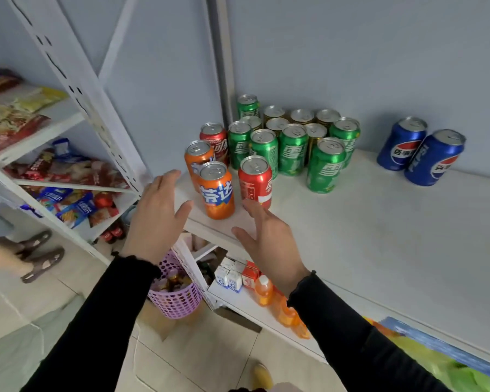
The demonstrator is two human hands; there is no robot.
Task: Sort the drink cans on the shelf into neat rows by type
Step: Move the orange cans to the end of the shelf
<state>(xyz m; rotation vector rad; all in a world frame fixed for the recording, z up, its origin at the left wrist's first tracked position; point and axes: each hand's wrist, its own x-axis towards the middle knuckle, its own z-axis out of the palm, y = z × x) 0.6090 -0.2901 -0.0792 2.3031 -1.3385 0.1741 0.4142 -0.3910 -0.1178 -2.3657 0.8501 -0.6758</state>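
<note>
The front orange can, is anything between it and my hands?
Nothing visible. The front orange can stands near the shelf edge, with the open left hand and right hand just before it, either side.

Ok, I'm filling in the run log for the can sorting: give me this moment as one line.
left hand open, by front orange can | right hand open, below front red can | nothing held | cans unsorted

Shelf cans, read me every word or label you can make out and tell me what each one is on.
"芬达": front orange can.
"百事": both blue cans.
"雪": green cans, e.g.; rest hidden.
Red cans: white script, not legible.
Snack bags and cartons: too blurred.
</note>
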